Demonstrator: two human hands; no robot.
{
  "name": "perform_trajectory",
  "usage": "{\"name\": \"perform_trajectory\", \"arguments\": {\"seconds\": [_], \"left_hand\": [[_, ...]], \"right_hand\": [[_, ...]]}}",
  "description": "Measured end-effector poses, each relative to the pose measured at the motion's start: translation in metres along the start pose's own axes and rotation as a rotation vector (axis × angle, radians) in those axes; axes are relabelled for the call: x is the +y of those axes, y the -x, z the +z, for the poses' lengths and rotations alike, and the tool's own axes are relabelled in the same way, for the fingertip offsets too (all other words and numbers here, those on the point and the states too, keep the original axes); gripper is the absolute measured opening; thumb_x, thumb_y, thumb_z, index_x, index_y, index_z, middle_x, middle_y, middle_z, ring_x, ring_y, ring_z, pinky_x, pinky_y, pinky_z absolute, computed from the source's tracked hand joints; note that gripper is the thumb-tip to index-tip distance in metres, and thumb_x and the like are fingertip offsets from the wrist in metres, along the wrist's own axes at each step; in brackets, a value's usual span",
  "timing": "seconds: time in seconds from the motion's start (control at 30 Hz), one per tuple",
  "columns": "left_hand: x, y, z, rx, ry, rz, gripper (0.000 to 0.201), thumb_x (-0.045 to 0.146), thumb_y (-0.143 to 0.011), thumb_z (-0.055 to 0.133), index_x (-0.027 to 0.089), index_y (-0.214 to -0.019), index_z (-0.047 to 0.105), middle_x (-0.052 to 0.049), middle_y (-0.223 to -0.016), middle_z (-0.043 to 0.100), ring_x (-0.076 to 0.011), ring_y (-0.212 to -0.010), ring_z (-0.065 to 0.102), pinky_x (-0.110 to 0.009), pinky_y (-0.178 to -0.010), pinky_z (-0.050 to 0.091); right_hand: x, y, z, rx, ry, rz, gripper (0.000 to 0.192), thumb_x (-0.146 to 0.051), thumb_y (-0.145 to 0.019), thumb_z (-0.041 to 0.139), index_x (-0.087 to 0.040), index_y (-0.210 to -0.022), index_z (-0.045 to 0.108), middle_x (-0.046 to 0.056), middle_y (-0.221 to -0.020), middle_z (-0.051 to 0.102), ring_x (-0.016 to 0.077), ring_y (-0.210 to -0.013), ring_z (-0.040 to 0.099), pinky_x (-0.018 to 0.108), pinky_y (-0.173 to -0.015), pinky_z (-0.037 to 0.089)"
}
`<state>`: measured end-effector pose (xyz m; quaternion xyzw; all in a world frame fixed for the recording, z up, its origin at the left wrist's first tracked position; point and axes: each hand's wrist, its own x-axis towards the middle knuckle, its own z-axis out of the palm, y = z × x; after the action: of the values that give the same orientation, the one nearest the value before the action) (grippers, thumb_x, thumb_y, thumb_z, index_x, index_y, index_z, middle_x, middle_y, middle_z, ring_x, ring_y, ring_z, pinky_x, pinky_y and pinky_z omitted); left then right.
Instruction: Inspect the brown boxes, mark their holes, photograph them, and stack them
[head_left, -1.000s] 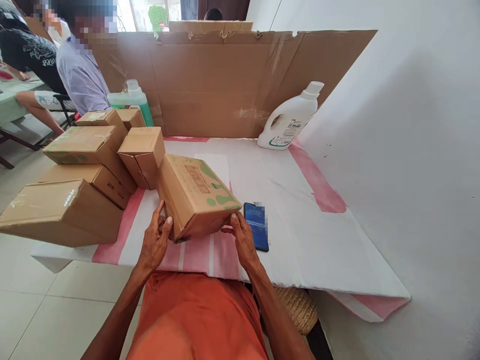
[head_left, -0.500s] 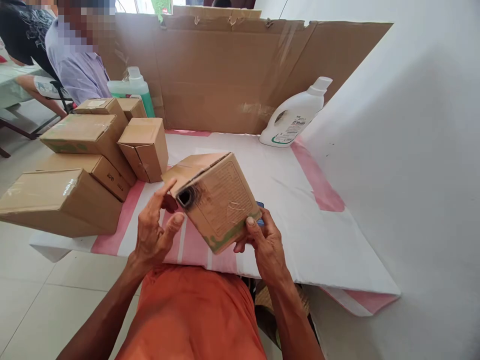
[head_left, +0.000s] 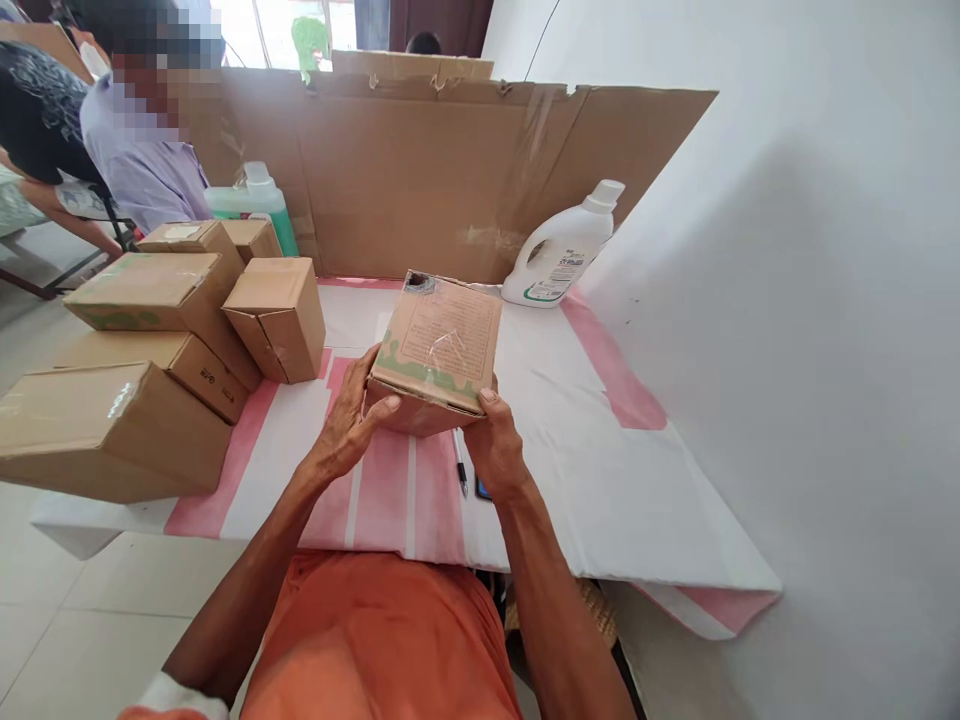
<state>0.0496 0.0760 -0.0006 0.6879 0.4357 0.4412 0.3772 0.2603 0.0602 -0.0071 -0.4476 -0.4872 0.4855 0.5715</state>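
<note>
Box [head_left: 439, 345] turned upright between hands [head_left: 420, 430]

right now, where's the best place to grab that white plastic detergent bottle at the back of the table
Take the white plastic detergent bottle by its built-in handle, the cut-out loop on its left upper side, coming from the left front. It leans right toward the white wall, so that side is cramped, and the cardboard screen blocks the back.

A makeshift packing room — stacked cardboard parcels [head_left: 150, 340], cloth-covered table [head_left: 600, 470], tiled floor
</note>
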Motion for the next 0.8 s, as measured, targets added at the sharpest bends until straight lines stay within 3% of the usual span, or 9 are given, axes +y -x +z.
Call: {"name": "perform_trajectory", "arguments": {"seconds": [0.1, 0.23, 0.37, 0.43, 0.57, 0.7, 0.8], "left_hand": [[0.010, 0.019, -0.002, 0.017, 0.045, -0.011, 0.076, 0.066, -0.102, 0.052, 0.023, -0.164, 0.042, -0.016, -0.166, 0.047, -0.0362, -0.156, 0.043, -0.056, -0.129, 0.037], [0.032, 0.067, -0.013, 0.066, -0.075, 0.046, 0.077, 0.074, -0.102, 0.049, 0.026, -0.162, 0.044, -0.016, -0.160, 0.049, -0.0370, -0.149, 0.048, -0.057, -0.125, 0.040], [0.055, 0.114, -0.019, 0.075, -0.127, 0.054, 0.068, 0.079, -0.101, 0.044, 0.029, -0.145, 0.058, -0.012, -0.140, 0.059, -0.0333, -0.131, 0.059, -0.051, -0.113, 0.050], [0.065, 0.127, -0.018, 0.077, -0.143, 0.032, 0.066, 0.080, -0.101, 0.046, 0.031, -0.144, 0.058, -0.010, -0.131, 0.061, -0.0309, -0.123, 0.061, -0.048, -0.107, 0.054], [0.080, 0.128, -0.011, 0.161, -0.320, 0.106, 0.077, 0.066, -0.098, 0.065, 0.033, -0.163, 0.041, -0.012, -0.146, 0.052, -0.0327, -0.134, 0.053, -0.051, -0.115, 0.050], [0.089, 0.120, -0.006, 0.123, -0.389, 0.116, 0.073, 0.055, -0.102, 0.062, 0.037, -0.168, 0.035, -0.012, -0.154, 0.048, -0.0340, -0.142, 0.047, -0.055, -0.117, 0.048], [0.091, 0.119, -0.004, 0.069, -0.377, 0.082, 0.075, 0.055, -0.103, 0.060, 0.040, -0.171, 0.032, -0.012, -0.156, 0.045, -0.0343, -0.143, 0.046, -0.055, -0.116, 0.049]], "right_hand": [[-0.007, 0.008, 0.005, -0.043, -0.005, 0.041, 0.070, -0.057, -0.096, 0.040, -0.026, -0.158, 0.051, 0.011, -0.137, 0.075, 0.0340, -0.134, 0.066, 0.054, -0.109, 0.057], [-0.005, 0.060, 0.005, -0.055, -0.110, 0.128, 0.067, -0.053, -0.093, 0.046, -0.027, -0.154, 0.057, 0.010, -0.129, 0.078, 0.0355, -0.130, 0.070, 0.056, -0.110, 0.057], [-0.001, 0.116, -0.005, -0.006, -0.184, 0.195, 0.069, -0.057, -0.093, 0.054, -0.029, -0.156, 0.056, 0.011, -0.136, 0.076, 0.0380, -0.137, 0.066, 0.058, -0.112, 0.057], [-0.005, 0.134, -0.008, 0.042, -0.145, 0.208, 0.072, -0.059, -0.093, 0.063, -0.031, -0.158, 0.054, 0.010, -0.144, 0.072, 0.0379, -0.144, 0.060, 0.058, -0.117, 0.054], [-0.022, 0.154, -0.001, 0.066, -0.016, 0.200, 0.079, -0.054, -0.093, 0.076, -0.035, -0.164, 0.045, 0.009, -0.153, 0.066, 0.0340, -0.152, 0.053, 0.053, -0.125, 0.047], [-0.034, 0.160, 0.010, -0.009, -0.037, 0.193, 0.071, -0.052, -0.101, 0.070, -0.038, -0.163, 0.040, 0.008, -0.152, 0.066, 0.0299, -0.139, 0.065, 0.046, -0.116, 0.056], [-0.044, 0.149, 0.015, 0.140, 0.058, 0.044, 0.076, -0.057, -0.096, 0.075, -0.037, -0.160, 0.042, 0.010, -0.155, 0.061, 0.0331, -0.142, 0.061, 0.050, -0.116, 0.054]]}}
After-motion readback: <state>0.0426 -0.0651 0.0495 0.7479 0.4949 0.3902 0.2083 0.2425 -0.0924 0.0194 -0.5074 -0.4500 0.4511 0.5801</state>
